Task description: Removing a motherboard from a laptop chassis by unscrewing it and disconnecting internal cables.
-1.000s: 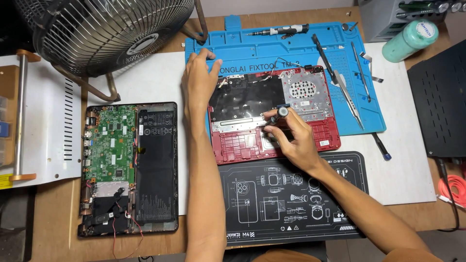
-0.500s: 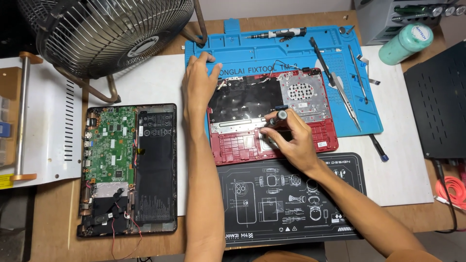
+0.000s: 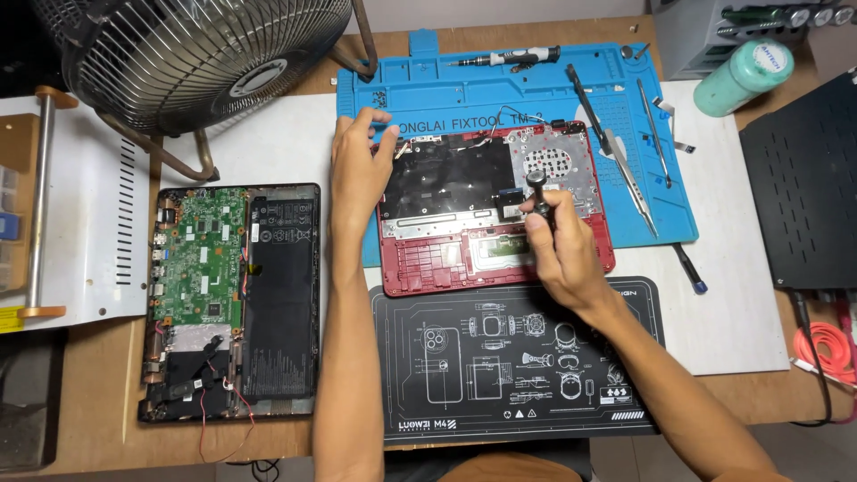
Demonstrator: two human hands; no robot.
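A red laptop top case [image 3: 428, 268] lies inside-up on a blue work mat [image 3: 446, 89]. My left hand [image 3: 357, 174] rests flat on the case's upper left corner and holds it down. My right hand [image 3: 558, 250] is closed around a small black screwdriver [image 3: 538, 192], held upright with its tip down on the case's middle, near a black patch beside the perforated metal plate [image 3: 558, 165]. The tip itself is hidden by my fingers.
An open laptop base [image 3: 228, 299] with green board and black battery lies at left. A black mat [image 3: 518, 357] lies in front. A fan [image 3: 196, 54] stands far left. Tweezers [image 3: 656, 134], another screwdriver [image 3: 509, 58], a green bottle [image 3: 741, 76] and a black device [image 3: 808, 187] are at right.
My right hand has shifted slightly right and up on the case, bringing the screwdriver more upright. My left hand has stayed on the upper left corner.
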